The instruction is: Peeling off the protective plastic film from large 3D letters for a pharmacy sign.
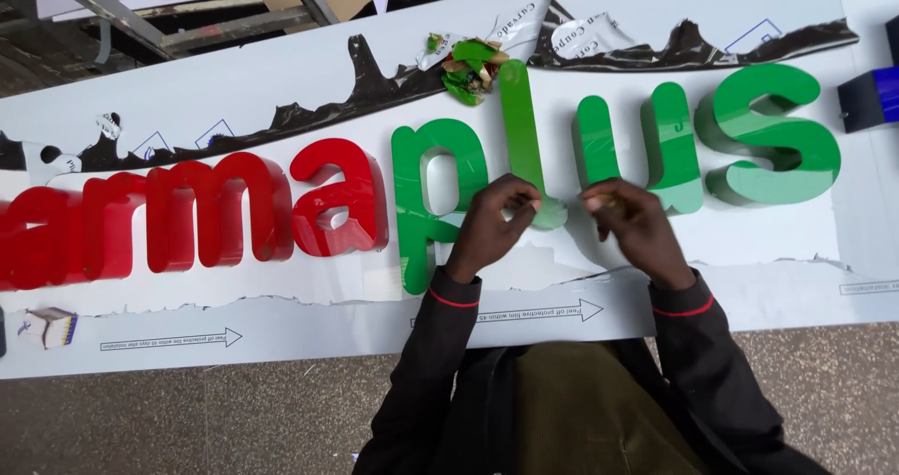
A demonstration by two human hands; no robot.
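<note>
Nearest, the left hand (492, 222) pinches its curled fingers on the foot of the tall green letter (526, 138), which stands on the white sign panel (281, 91) between the two hands; the right hand (632, 222) is closed round something small and pale beside it, though what it is I cannot tell. The letter looks stiff, light and glossy, likely slippery, so its side walls seem the safest hold. Beyond the hands lies a crumpled wad of green film (468, 67), and the fingertips hide the letter's base
</note>
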